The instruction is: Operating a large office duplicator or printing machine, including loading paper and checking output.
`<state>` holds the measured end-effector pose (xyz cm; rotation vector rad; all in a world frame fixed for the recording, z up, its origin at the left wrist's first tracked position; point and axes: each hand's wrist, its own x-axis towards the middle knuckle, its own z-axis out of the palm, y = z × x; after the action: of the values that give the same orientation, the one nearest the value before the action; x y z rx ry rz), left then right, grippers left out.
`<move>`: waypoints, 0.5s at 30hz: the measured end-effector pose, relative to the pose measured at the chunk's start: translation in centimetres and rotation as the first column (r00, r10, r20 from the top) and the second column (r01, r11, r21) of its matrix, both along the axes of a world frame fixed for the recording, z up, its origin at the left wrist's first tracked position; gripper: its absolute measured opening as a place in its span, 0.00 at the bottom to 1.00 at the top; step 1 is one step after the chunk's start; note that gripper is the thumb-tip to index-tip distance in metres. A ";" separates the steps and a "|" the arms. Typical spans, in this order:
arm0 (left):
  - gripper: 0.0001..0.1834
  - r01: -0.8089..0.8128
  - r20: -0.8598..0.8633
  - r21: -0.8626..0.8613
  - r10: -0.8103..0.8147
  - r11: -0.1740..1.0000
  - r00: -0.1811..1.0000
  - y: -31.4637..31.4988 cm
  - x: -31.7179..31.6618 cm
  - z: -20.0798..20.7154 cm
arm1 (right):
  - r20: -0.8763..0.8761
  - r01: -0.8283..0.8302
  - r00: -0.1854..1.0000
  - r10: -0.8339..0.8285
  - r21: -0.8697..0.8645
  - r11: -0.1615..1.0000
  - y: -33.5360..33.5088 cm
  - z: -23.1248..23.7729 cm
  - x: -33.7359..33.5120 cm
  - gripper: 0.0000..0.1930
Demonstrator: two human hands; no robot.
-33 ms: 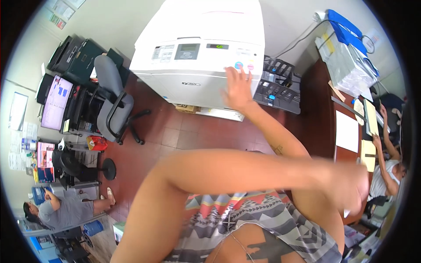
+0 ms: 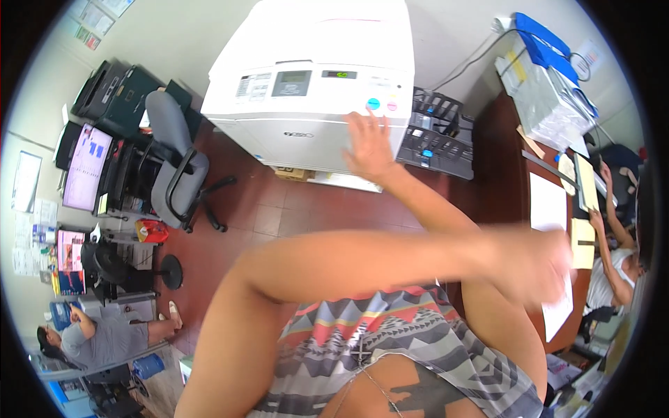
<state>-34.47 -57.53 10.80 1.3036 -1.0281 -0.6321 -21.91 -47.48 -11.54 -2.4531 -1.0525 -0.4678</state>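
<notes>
My right hand (image 2: 371, 145) reaches to the front of a white printing machine (image 2: 306, 28), its fingers spread. The fingertips are just below a round blue button (image 2: 373, 104) and a pink button (image 2: 391, 106); whether they touch the panel I cannot tell. My left arm crosses in front of my body to the right. The left hand (image 2: 540, 272), smeared by motion, is over the edge of a brown desk (image 2: 512, 174). A white sheet of paper (image 2: 557, 317) shows below it; whether the hand grips that sheet is not visible.
Black trays (image 2: 439, 150) stand right of the machine. Wrapped paper stacks (image 2: 550, 104) and another sheet (image 2: 548, 200) lie on the desk, where a seated person (image 2: 612, 279) works. A grey office chair (image 2: 178, 160) stands left. Another person (image 2: 111, 338) is lower left.
My right hand has shifted slightly left along the panel's edge. My left hand has moved up and slightly left, and more of the white sheet below it shows.
</notes>
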 end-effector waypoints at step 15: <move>0.18 -0.717 -0.385 -0.103 0.637 0.690 0.668 16.5 -1.2 -0.9 | -0.108 -0.855 0.472 0.875 -0.297 0.425 0.0 -7.3 -8.6 0.13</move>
<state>-35.71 -40.98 9.92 1.1953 -0.2679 -0.1073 -30.52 -47.50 -18.88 -1.6968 -2.3616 -0.0015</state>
